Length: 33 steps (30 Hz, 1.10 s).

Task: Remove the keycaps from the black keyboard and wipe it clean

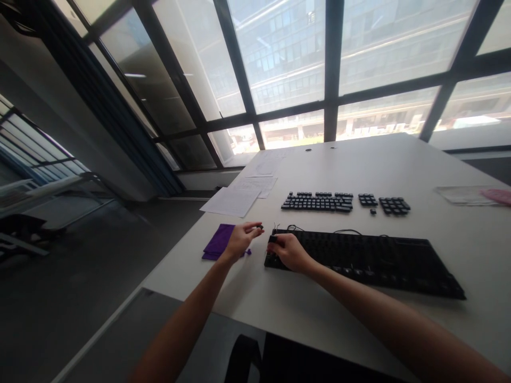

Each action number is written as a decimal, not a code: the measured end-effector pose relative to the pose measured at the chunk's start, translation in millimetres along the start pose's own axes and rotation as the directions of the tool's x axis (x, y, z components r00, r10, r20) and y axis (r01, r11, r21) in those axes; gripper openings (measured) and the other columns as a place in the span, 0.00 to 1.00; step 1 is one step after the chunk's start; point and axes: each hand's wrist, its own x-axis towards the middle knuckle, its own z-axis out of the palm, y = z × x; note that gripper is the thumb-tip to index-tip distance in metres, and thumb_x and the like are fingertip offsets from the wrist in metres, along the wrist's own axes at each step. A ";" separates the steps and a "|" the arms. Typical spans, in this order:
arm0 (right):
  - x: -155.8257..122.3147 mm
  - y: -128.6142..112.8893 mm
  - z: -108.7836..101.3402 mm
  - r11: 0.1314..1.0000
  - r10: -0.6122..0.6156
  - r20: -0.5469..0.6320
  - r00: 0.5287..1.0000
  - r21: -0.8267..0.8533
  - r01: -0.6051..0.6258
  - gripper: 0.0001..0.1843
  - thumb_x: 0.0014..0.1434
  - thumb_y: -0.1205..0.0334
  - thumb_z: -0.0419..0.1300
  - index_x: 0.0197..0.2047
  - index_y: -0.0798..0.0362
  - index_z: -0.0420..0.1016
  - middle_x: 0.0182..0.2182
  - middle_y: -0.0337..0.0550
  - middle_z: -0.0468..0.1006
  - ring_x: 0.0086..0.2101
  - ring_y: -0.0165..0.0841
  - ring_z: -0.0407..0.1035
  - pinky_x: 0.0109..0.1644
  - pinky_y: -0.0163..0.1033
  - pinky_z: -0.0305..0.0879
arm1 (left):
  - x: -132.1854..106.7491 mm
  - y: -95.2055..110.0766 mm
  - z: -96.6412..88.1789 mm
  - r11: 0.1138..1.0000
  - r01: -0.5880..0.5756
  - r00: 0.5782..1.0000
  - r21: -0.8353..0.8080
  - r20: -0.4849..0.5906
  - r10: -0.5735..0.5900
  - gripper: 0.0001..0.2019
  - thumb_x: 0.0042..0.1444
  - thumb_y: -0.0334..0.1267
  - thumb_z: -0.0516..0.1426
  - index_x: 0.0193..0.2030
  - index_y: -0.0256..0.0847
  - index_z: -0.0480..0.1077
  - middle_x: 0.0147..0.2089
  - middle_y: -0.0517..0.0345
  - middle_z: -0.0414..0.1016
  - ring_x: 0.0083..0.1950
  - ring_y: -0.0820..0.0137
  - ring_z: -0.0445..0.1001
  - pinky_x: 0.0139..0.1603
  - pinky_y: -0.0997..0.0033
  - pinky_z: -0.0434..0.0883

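A black keyboard (371, 258) without its caps lies on the white table (399, 165). My right hand (290, 251) rests on its left end, fingers closed on a small black keycap (272, 239). My left hand (240, 238) hovers just left of the keyboard, above a purple cloth (217, 240), and pinches another small black keycap (259, 227) between thumb and fingertips. Beyond the keyboard, removed black keycaps (318, 202) are laid out in rows in keyboard order, with a smaller group (385, 204) to their right.
Sheets of paper (232, 201) lie at the table's far left. A clear packet (463, 194) with something pink (498, 196) sits at the right edge. Large windows rise behind the table. A dark chair back (279, 359) is below the near edge.
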 end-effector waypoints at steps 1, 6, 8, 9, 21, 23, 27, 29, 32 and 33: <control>-0.3 0.5 0.3 1.000 -0.001 0.002 1.000 0.001 0.001 0.11 0.59 0.64 0.58 0.26 0.56 0.74 0.23 0.38 0.74 0.26 0.29 0.65 0.31 0.32 0.60 | 12.4 0.3 5.5 0.999 -0.030 1.000 0.042 0.011 0.030 0.20 0.53 0.43 0.66 0.49 0.33 0.78 0.45 0.44 0.82 0.43 0.60 0.82 0.45 0.62 0.79; -3.4 0.8 0.8 1.000 0.027 0.013 1.000 0.010 -0.027 0.11 0.58 0.63 0.59 0.25 0.56 0.73 0.22 0.38 0.73 0.24 0.28 0.63 0.29 0.32 0.58 | 69.1 -9.9 42.5 0.970 -0.128 0.992 0.205 0.012 0.129 0.12 0.49 0.39 0.66 0.39 0.36 0.80 0.38 0.49 0.83 0.39 0.63 0.81 0.41 0.66 0.77; -4.4 0.4 0.4 0.999 0.034 0.015 0.999 0.019 -0.034 0.10 0.58 0.64 0.59 0.25 0.56 0.72 0.22 0.38 0.74 0.24 0.28 0.64 0.29 0.31 0.58 | 83.9 -16.0 54.1 0.958 -0.149 0.989 0.244 0.014 0.150 0.10 0.48 0.39 0.66 0.37 0.37 0.81 0.34 0.52 0.82 0.37 0.65 0.79 0.39 0.69 0.75; -4.7 0.2 0.2 0.999 0.037 0.015 0.999 0.024 -0.037 0.10 0.58 0.64 0.59 0.25 0.56 0.72 0.23 0.38 0.74 0.24 0.28 0.64 0.29 0.31 0.59 | 89.3 -18.6 58.1 0.953 -0.156 0.987 0.261 0.016 0.157 0.10 0.48 0.38 0.66 0.37 0.38 0.81 0.32 0.54 0.82 0.35 0.66 0.79 0.38 0.70 0.74; -3.3 -1.6 -2.4 0.998 0.045 0.038 0.998 0.051 -0.047 0.11 0.59 0.64 0.58 0.25 0.56 0.72 0.24 0.39 0.75 0.26 0.29 0.66 0.30 0.31 0.59 | 108.9 -26.6 64.2 0.898 -0.241 0.965 0.367 -0.007 0.262 0.06 0.49 0.35 0.66 0.35 0.40 0.81 0.38 0.55 0.79 0.34 0.70 0.75 0.41 0.71 0.71; -3.8 -3.1 -2.6 0.998 0.048 0.040 0.998 0.047 -0.049 0.11 0.59 0.63 0.58 0.26 0.56 0.72 0.24 0.39 0.75 0.26 0.29 0.66 0.30 0.32 0.59 | 110.1 -27.2 64.8 0.895 -0.244 0.963 0.372 -0.015 0.269 0.06 0.49 0.34 0.66 0.35 0.40 0.80 0.38 0.55 0.79 0.33 0.70 0.74 0.41 0.70 0.71; -4.6 -4.1 -2.7 0.998 0.047 0.039 0.998 0.032 -0.048 0.11 0.59 0.62 0.59 0.26 0.55 0.72 0.23 0.39 0.75 0.25 0.29 0.66 0.29 0.32 0.59 | 111.5 -28.9 66.5 0.894 -0.251 0.960 0.371 -0.026 0.280 0.06 0.48 0.33 0.67 0.35 0.38 0.80 0.37 0.55 0.78 0.32 0.71 0.74 0.40 0.71 0.70; -4.5 -3.0 -2.6 0.999 0.042 0.037 0.998 0.027 -0.043 0.11 0.60 0.62 0.59 0.26 0.56 0.73 0.24 0.40 0.76 0.26 0.30 0.67 0.31 0.32 0.61 | 111.9 -29.7 67.5 0.895 -0.256 0.958 0.365 -0.026 0.284 0.06 0.48 0.32 0.67 0.35 0.38 0.80 0.38 0.55 0.78 0.32 0.72 0.74 0.39 0.72 0.71; -3.9 -0.7 -2.2 0.999 0.049 0.042 0.998 0.022 -0.050 0.11 0.60 0.62 0.59 0.27 0.56 0.74 0.25 0.41 0.77 0.27 0.31 0.69 0.32 0.33 0.62 | 111.9 -30.1 68.8 0.898 -0.261 0.957 0.355 -0.027 0.289 0.06 0.48 0.30 0.67 0.35 0.39 0.81 0.37 0.56 0.78 0.31 0.72 0.74 0.39 0.72 0.71; -3.8 -0.1 -2.1 0.998 0.051 0.042 0.998 0.020 -0.051 0.11 0.59 0.63 0.59 0.27 0.56 0.74 0.25 0.41 0.77 0.27 0.31 0.69 0.32 0.33 0.62 | 111.7 -29.8 69.2 0.898 -0.264 0.956 0.353 -0.029 0.292 0.06 0.47 0.29 0.67 0.35 0.39 0.81 0.37 0.57 0.78 0.31 0.73 0.74 0.39 0.72 0.71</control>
